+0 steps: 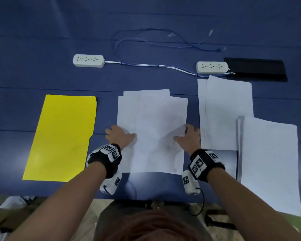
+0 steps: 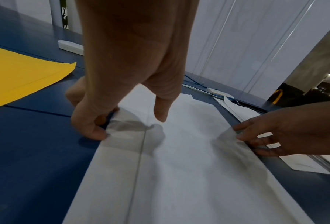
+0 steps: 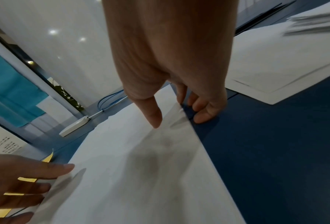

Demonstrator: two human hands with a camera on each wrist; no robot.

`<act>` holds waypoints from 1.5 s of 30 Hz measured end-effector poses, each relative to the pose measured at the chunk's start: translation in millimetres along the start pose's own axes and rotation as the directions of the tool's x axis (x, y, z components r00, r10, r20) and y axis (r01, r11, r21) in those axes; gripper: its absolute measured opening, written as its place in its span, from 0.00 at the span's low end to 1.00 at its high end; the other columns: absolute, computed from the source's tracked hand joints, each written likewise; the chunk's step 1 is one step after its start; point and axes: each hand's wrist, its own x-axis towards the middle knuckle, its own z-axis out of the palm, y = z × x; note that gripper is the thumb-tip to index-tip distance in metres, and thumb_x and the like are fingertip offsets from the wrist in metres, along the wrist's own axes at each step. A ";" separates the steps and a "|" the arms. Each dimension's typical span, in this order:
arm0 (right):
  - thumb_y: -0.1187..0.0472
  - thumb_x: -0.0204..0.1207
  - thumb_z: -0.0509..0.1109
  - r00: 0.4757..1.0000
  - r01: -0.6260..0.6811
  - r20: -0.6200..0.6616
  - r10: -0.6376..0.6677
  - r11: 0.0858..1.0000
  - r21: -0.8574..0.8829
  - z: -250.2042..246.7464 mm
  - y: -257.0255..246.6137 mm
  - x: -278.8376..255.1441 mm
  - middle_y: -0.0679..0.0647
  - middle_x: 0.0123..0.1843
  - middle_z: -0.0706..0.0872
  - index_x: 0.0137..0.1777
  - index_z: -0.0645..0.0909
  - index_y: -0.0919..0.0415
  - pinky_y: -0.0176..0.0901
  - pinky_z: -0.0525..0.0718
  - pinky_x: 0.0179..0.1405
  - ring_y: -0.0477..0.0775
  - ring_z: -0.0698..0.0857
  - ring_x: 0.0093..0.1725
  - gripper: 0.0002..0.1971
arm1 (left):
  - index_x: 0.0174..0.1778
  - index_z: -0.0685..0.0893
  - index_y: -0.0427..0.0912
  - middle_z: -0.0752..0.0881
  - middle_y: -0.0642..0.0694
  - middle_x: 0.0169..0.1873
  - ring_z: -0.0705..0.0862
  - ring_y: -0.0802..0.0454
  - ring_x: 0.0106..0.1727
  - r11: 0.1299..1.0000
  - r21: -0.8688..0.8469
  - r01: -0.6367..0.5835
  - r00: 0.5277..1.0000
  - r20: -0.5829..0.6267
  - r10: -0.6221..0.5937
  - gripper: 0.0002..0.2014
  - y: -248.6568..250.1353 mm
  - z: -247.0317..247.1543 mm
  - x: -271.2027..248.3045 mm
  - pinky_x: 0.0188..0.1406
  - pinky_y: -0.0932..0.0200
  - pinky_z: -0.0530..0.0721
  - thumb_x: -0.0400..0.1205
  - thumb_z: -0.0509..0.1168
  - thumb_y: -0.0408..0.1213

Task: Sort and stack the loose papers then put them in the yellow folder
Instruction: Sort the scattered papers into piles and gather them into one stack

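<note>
Papers [image 1: 151,129], thin white rectangular sheets, are pinched at both side edges by left hand [image 1: 119,135] and right hand [image 1: 188,136].

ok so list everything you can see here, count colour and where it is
yellow folder: one, yellow, flat and closed on the table, to the left of the middle papers
middle paper pile: one loose pile, white, in front of the person, edges uneven
right paper piles: two, white, right side, the nearer one overlapping the farther
power strips: two, white, far side of the table, second at
cables: thin blue and white, looped between and behind the strips
black flat object: one, black, far right, cannot tell what it is
table: one, dark blue
wrist cameras: two, black bands with white markers
left hand: fingers pinch the pile's left edge
right hand: fingers pinch the pile's right edge
</note>
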 end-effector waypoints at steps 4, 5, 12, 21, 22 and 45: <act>0.55 0.70 0.75 0.999 0.012 0.036 -0.013 0.999 0.040 9.0 -13.6 2.0 0.57 0.69 0.64 0.72 0.72 0.51 0.54 0.72 0.71 0.64 0.68 0.69 0.29 | 0.74 0.69 0.35 0.61 0.35 0.74 0.63 0.32 0.75 0.999 0.002 -0.037 0.999 0.038 0.037 0.44 1.3 -2.9 9.0 0.70 0.41 0.71 0.71 0.75 0.60; 0.55 0.70 0.75 0.998 0.024 0.051 -0.026 0.999 0.045 11.7 -16.5 2.9 0.56 0.69 0.65 0.71 0.73 0.51 0.55 0.73 0.71 0.64 0.69 0.69 0.28 | 0.74 0.69 0.34 0.61 0.35 0.74 0.63 0.32 0.75 0.999 -0.004 -0.040 0.998 0.048 0.040 0.44 2.2 -2.7 9.5 0.71 0.41 0.71 0.71 0.74 0.60; 0.59 0.66 0.78 0.998 0.021 0.062 -0.027 0.996 0.091 26.9 -31.9 4.9 0.55 0.64 0.69 0.73 0.67 0.59 0.57 0.76 0.70 0.59 0.74 0.64 0.36 | 0.79 0.58 0.34 0.61 0.38 0.75 0.71 0.41 0.73 0.965 -0.246 -0.091 0.984 0.129 0.126 0.46 5.6 0.0 9.5 0.71 0.49 0.76 0.74 0.77 0.49; 0.52 0.64 0.80 0.989 -0.116 0.100 0.108 0.991 0.073 27.1 -35.0 10.5 0.60 0.67 0.76 0.65 0.75 0.63 0.54 0.80 0.64 0.61 0.77 0.65 0.31 | 0.78 0.63 0.31 0.64 0.35 0.75 0.67 0.38 0.76 0.983 -0.181 -0.021 0.992 0.121 0.044 0.44 5.6 1.7 4.7 0.75 0.45 0.72 0.74 0.77 0.50; 0.55 0.65 0.80 0.991 -0.106 0.092 0.094 0.986 0.132 26.4 -33.1 10.1 0.60 0.65 0.79 0.63 0.74 0.64 0.51 0.83 0.58 0.59 0.79 0.61 0.30 | 0.77 0.62 0.30 0.66 0.37 0.73 0.69 0.40 0.74 0.968 -0.248 -0.029 0.989 0.131 0.063 0.41 4.9 2.8 4.1 0.75 0.47 0.72 0.76 0.76 0.45; 0.65 0.77 0.65 0.980 0.182 -0.106 -0.170 0.976 0.116 -7.7 19.4 -24.5 0.66 0.35 0.82 0.41 0.78 0.74 0.43 0.69 0.32 0.66 0.78 0.37 0.09 | 0.87 0.44 0.46 0.59 0.39 0.76 0.69 0.41 0.71 0.906 -0.261 -0.334 0.934 0.039 0.356 0.46 -15.8 40.3 -55.7 0.64 0.64 0.65 0.79 0.66 0.28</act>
